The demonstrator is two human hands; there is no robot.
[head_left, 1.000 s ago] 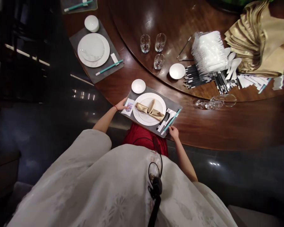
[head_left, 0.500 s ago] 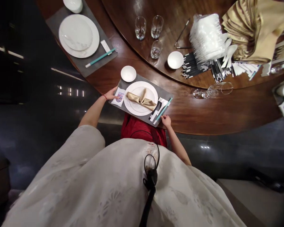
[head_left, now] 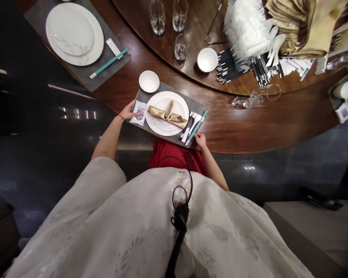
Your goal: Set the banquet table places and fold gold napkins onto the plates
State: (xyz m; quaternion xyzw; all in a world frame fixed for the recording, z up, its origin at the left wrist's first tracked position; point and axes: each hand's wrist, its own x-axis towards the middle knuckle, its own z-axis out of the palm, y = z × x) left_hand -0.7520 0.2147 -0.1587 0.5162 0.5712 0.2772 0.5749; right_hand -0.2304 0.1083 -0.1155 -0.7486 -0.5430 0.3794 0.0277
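Observation:
A grey placemat (head_left: 161,89) lies at the table's edge, its near side by my body. On its left edge is my left hand (head_left: 128,111), closed, the thumb over a white wet-wipe packet (head_left: 137,114). My right hand (head_left: 201,139) pinches the mat's right edge, close to the ends of the teal chopsticks (head_left: 197,125). Between my hands sits a white plate (head_left: 150,125) bearing a folded gold napkin (head_left: 168,116). A white spoon (head_left: 195,120) and dark-handled cutlery (head_left: 186,127) lie left of the chopsticks. A white bowl (head_left: 149,81) stands at the mat's far left corner.
Another setting with stacked plates (head_left: 97,48) is at the left. Upon the turntable (head_left: 150,48) stand glasses (head_left: 181,47), a bowl (head_left: 207,60), bundled black-handled cutlery (head_left: 230,69), wrapped white items (head_left: 246,33) and gold napkins (head_left: 295,34). Stemmed glasses (head_left: 256,96) lie at its rim.
My view has shifted, so the table appears farther up and left. Both hands stay at the placemat's edges, and the items on the mat keep their arrangement.

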